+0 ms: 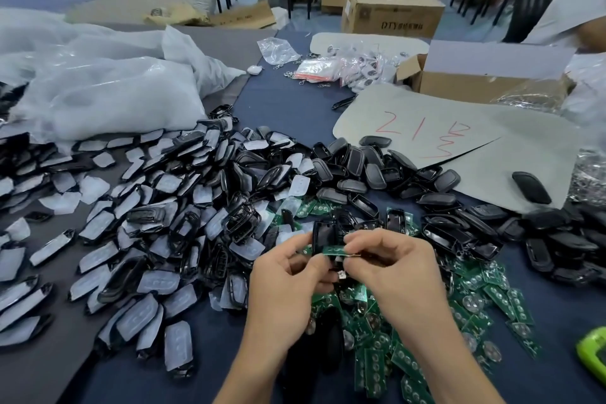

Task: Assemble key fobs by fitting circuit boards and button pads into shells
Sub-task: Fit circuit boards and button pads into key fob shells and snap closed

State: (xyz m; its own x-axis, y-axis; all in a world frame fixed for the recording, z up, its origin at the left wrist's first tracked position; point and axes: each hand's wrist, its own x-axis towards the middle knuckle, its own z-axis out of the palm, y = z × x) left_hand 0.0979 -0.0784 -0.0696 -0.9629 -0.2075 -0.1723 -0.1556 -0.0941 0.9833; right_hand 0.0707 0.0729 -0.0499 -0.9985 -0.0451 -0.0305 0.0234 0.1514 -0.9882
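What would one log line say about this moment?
left hand: holds black shell | right hand: pinches green circuit board | step: board not yet seated in shell

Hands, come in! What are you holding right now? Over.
Left hand grips black shell. Right hand pinches green circuit board at the shell. Board not seated yet. Loose boards heaped below, nothing between hands.
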